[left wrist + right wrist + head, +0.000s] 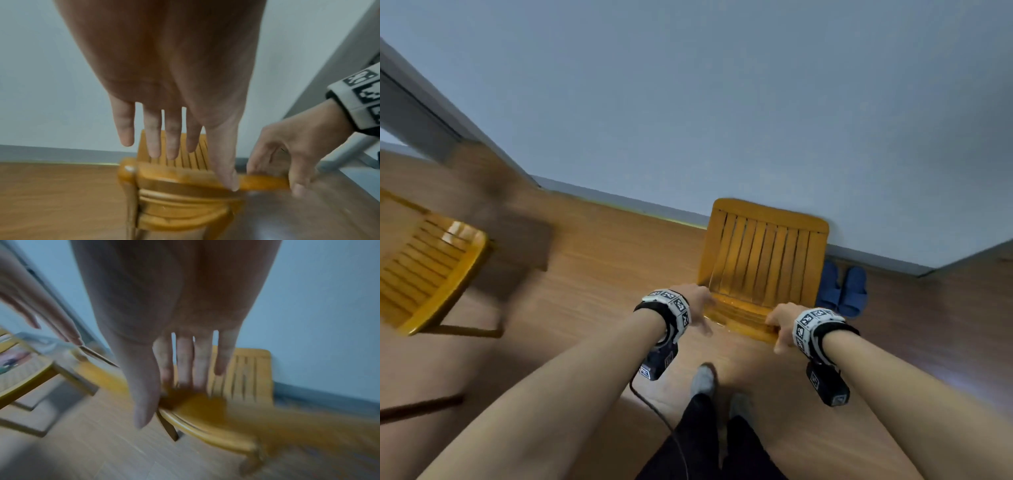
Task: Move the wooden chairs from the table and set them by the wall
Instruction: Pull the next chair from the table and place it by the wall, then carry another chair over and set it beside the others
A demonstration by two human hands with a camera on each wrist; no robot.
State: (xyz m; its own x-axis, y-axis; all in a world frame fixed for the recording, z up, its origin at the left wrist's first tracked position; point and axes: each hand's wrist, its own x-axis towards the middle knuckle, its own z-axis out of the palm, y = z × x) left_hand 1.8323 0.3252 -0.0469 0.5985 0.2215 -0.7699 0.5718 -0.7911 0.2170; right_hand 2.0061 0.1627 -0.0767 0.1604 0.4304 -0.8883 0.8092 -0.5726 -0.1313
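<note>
A yellow wooden chair (763, 253) with a slatted seat stands with the seat's front edge against the pale wall (722, 102); its backrest is toward me. My right hand (782, 323) grips the top rail near its right end. In the left wrist view its fingers (283, 154) curl over the rail (263, 182) with the thumb in front. My left hand (697, 305) hovers at the rail's left end with straight, spread fingers (172, 142) holding nothing. The right wrist view is blurred and shows the chair (242, 373) below my fingers (185, 369).
A second yellow wooden chair (431, 267) stands on the wood floor at the left, away from the wall. A pair of blue slippers (842, 291) lies by the baseboard, right of the held chair. My feet in grey socks (703, 378) are just behind the backrest.
</note>
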